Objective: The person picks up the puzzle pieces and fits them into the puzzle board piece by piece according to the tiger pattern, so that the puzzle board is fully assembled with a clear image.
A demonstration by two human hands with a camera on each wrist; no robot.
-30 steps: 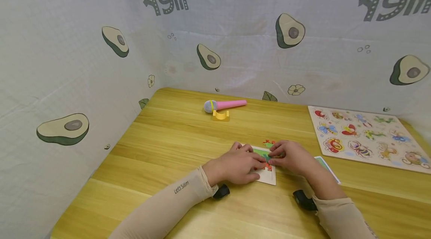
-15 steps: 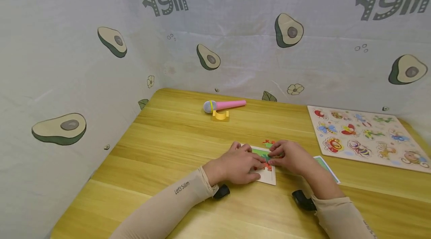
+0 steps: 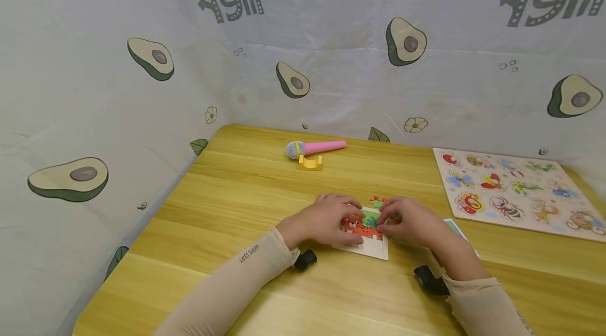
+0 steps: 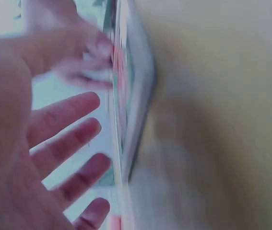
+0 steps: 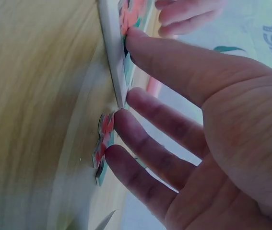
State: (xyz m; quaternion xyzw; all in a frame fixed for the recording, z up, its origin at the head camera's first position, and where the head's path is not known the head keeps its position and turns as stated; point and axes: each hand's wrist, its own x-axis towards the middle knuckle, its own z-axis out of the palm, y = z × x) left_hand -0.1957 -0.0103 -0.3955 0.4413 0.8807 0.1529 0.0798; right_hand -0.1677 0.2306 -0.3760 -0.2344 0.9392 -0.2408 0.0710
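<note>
A small jigsaw board with a white frame lies on the table. Its joined pieces show an orange tiger on green, and pale backing shows along the near side. My left hand arches over the board's left end, fingers spread with nothing between them in the left wrist view. My right hand is at the right edge. In the right wrist view its thumb touches the picture and the other fingers extend past the board's corner. Loose red-and-green jigsaw pieces lie beside those fingertips.
Behind the board are a pink toy microphone and a yellow cradle-shaped block. A large wooden insect puzzle lies at the right. A bordered card is partly hidden by the right forearm. A printed cloth hangs behind the table.
My left hand has lifted and drawn back to the left, uncovering the tiger picture. The right hand has stayed almost in place at the board's right edge.
</note>
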